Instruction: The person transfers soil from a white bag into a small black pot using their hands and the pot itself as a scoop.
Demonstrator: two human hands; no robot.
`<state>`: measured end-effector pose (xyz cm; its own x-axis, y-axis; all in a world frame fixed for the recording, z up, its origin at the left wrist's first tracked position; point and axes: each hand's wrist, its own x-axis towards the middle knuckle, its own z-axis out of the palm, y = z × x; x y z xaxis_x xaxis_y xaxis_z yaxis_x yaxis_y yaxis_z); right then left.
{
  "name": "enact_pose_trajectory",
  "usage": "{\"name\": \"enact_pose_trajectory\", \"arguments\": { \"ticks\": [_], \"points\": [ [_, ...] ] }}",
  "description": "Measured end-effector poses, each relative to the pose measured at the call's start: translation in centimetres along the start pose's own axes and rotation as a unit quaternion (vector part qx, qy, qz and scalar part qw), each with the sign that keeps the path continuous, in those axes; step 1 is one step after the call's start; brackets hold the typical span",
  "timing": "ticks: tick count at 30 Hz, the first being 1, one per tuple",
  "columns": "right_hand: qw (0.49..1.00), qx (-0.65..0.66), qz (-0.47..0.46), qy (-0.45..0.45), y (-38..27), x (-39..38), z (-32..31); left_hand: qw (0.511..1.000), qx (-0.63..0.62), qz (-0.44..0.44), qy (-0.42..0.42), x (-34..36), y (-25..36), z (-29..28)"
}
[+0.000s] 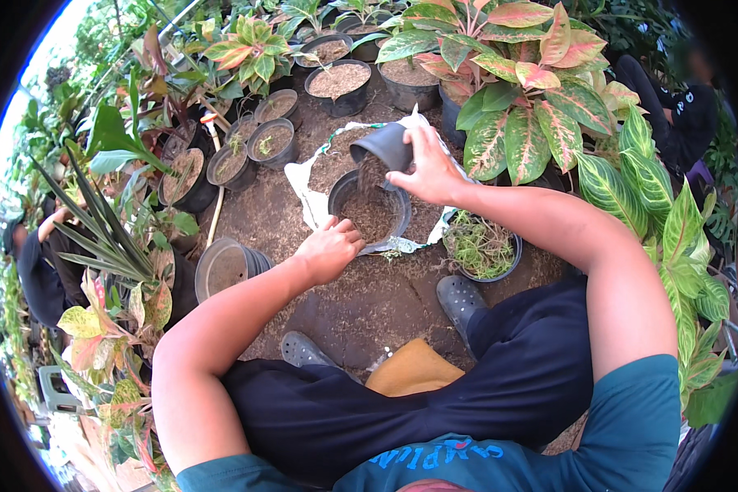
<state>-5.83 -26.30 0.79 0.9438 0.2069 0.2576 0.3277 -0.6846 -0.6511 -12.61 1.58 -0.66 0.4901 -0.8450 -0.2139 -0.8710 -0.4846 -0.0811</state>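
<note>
the right hand (430,168) grips a small black plastic pot (383,146) by its wall, fingers curled tight around it, and holds it tipped mouth-down so that brown potting mix spills from it into the larger black pot (369,211) just below. the left hand (330,248) rests at the 7 o'clock edge of that larger pot, fingers loosely bent and touching the rim, holding nothing. the larger pot stands near the centre of the view, partly filled with the same brown mix, on a white sack (307,197) spread flat on the ground — more mix is heaped on the sack behind it.

at 4 o'clock from the larger pot, just beside it, sits a black pot with thin green shoots (480,246). at 9 o'clock lies a stack of empty black pots (225,266), tilted on its side. a row of soil-filled pots (262,141) runs from 10 to 12 o'clock. a big plant with pink-and-green leaves (525,98) fills the 1 o'clock area. the person's grey shoes (459,297) rest on the dirt ground (377,299) toward 6 o'clock.
</note>
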Motion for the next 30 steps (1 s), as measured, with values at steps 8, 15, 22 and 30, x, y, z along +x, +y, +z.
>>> {"name": "enact_pose_trajectory", "arguments": {
  "ticks": [8,15,22,30],
  "points": [
    [0.960,-0.117,-0.247,-0.062,-2.6,-0.1,0.2,1.000,-0.002,-0.006,0.017,0.4,0.2,-0.1],
    [0.871,-0.269,-0.391,-0.129,-2.7,0.3,0.1,1.000,-0.014,0.003,0.017,0.1,0.1,0.6],
    [0.908,-0.278,-0.299,-0.094,-1.5,1.2,0.0,0.998,-0.017,-0.062,-0.012,0.3,0.3,0.1],
    [0.920,-0.328,-0.200,-0.080,1.3,0.8,1.0,0.984,-0.004,-0.145,-0.099,1.2,0.1,0.8]
  ]
}}
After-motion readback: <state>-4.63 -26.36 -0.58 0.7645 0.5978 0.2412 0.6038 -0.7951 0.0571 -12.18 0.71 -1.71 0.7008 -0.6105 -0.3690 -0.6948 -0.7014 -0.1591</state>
